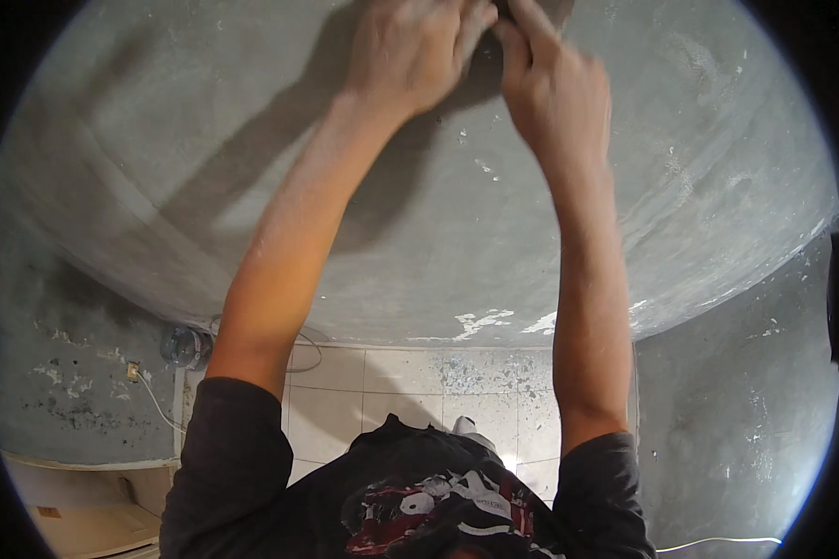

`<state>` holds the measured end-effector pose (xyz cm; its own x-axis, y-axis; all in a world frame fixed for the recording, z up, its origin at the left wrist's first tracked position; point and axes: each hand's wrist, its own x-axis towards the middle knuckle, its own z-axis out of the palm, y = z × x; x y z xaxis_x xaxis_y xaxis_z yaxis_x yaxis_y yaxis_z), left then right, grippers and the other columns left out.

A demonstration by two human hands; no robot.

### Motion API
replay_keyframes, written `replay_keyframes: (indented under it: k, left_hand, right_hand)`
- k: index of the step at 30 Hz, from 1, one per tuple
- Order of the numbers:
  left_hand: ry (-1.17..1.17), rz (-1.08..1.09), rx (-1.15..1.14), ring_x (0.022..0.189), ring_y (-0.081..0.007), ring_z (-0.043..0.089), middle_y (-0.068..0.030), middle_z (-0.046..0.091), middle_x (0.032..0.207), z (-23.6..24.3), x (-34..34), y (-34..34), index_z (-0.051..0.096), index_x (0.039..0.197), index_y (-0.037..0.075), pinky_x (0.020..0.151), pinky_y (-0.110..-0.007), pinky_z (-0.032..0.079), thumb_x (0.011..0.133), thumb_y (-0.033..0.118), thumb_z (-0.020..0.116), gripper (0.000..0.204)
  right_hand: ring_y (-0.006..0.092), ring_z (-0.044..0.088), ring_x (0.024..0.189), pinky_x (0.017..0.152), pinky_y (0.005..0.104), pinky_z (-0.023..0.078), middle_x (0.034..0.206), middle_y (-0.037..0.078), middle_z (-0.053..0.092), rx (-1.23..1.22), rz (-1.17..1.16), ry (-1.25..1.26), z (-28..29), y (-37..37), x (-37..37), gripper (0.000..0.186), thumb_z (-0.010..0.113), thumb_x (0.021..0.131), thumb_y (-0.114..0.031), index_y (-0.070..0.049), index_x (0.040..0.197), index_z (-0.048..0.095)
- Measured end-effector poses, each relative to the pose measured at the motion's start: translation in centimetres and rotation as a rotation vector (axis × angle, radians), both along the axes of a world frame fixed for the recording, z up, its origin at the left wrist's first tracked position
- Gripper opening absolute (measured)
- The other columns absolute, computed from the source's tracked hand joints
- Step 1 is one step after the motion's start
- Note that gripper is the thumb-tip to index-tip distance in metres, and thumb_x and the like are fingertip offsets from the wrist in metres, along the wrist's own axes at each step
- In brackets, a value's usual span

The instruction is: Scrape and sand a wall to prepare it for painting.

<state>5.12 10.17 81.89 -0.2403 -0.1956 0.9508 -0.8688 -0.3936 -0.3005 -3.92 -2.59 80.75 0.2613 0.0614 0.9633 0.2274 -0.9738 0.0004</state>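
Note:
My arms reach up against a grey plastered wall (279, 186) with rubbed, patchy paint. My left hand (410, 56) is closed near the top edge of the view, its thumb side toward the other hand. Close beside it, my right hand (561, 98) has curled fingers, pressed toward the wall. A small brownish, flat piece (561, 11) shows just behind the right fingers; its kind cannot be made out. The fingertips are partly cut off by the frame and slightly blurred, so what the left hand grips is hidden.
Paint flakes (498, 371) lie on the pale tiled floor (326, 410). A clear plastic bottle or jug (186, 347) stands at the wall's foot on the left, near a thin cable. A wall socket (133, 372) with a white cord is at left, above a pale wooden cabinet (93, 508).

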Motion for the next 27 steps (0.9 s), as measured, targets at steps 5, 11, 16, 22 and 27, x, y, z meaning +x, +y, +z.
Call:
replay_keyframes:
  k: [5,11,16,22,27]
  left_hand:
    - [0.308,0.302,0.361,0.148,-0.0261,0.033,-0.0064,0.048,0.152,-18.8,-3.8,0.9,0.057,0.141,0.011,0.123,-0.049,0.014,0.097,0.031,0.055,0.049]
    - [0.487,0.214,0.436,0.149,-0.0280,0.030,-0.0119,0.046,0.153,-27.6,-6.7,0.0,0.055,0.142,0.008,0.124,-0.050,0.012,0.099,0.025,0.051,0.047]
    - [0.394,0.206,0.169,0.147,-0.0366,0.032,-0.0202,0.046,0.151,-16.5,-3.4,2.2,0.059,0.137,0.004,0.120,-0.055,0.019,0.098,0.022,0.052,0.043]
    - [0.417,0.147,0.192,0.147,-0.0347,0.033,-0.0178,0.047,0.151,-20.7,-3.8,2.4,0.061,0.135,0.008,0.121,-0.056,0.017,0.097,0.022,0.052,0.042]
    - [0.616,0.106,0.457,0.145,-0.0373,0.036,-0.0215,0.048,0.148,-30.2,-7.5,-0.6,0.062,0.132,0.002,0.119,-0.059,0.019,0.096,0.020,0.053,0.041]
  right_hand:
    - [0.0412,0.068,0.068,0.057,0.0477,0.055,0.087,0.024,0.069,0.217,-0.054,0.408,-17.6,-0.5,-3.1,0.045,0.061,0.094,-0.014,-0.020,0.138,0.059]
    - [0.0377,0.070,0.068,0.053,0.0445,0.056,0.101,0.021,0.070,0.291,-0.005,0.496,-25.3,-1.0,-5.0,0.058,0.061,0.094,-0.016,-0.030,0.148,0.046]
    - [0.0362,0.069,0.065,0.052,0.0433,0.056,0.102,0.018,0.071,0.150,-0.002,0.458,-12.4,2.5,-2.2,0.066,0.063,0.090,-0.014,-0.033,0.149,0.043]
    - [0.0363,0.069,0.067,0.053,0.0433,0.055,0.098,0.018,0.071,0.179,0.027,0.409,-16.7,2.0,-2.7,0.065,0.064,0.090,-0.017,-0.034,0.149,0.043]
    - [0.0359,0.071,0.071,0.054,0.0428,0.057,0.108,0.018,0.071,0.357,-0.050,0.579,-27.6,-1.4,-6.0,0.064,0.064,0.088,-0.010,-0.032,0.146,0.049]
